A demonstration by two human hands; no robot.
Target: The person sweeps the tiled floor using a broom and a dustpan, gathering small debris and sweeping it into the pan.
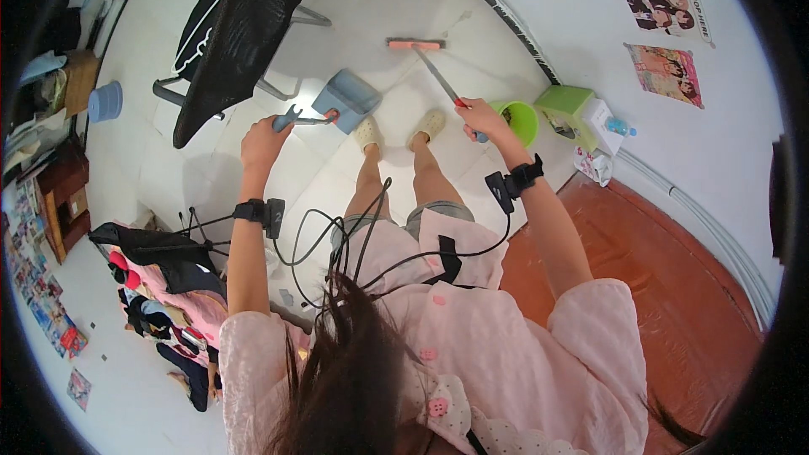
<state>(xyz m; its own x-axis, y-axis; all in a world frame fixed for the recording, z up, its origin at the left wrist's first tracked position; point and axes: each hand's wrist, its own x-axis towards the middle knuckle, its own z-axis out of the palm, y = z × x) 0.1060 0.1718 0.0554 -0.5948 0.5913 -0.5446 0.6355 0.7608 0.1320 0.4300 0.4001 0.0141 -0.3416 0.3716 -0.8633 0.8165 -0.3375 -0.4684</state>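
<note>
Head view: left hand (264, 143) clenched round dustpan (361, 96) handle (288, 119), likely steadying it; right hand (486, 124) clenched round broom (438, 75), angled beyond dustpan.

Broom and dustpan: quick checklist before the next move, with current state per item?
1. Left hand closed on the dustpan handle: ok.
2. Right hand closed on the broom handle: ok.
3. Broom head at the dustpan: not ok; they are apart, with the head farther out and to the right.
4. Dustpan lying flat on the floor: cannot tell from this overhead view.
5. Debris in the dustpan: cannot tell; nothing distinct shows.
6. Green bin open at the top: ok.
</note>
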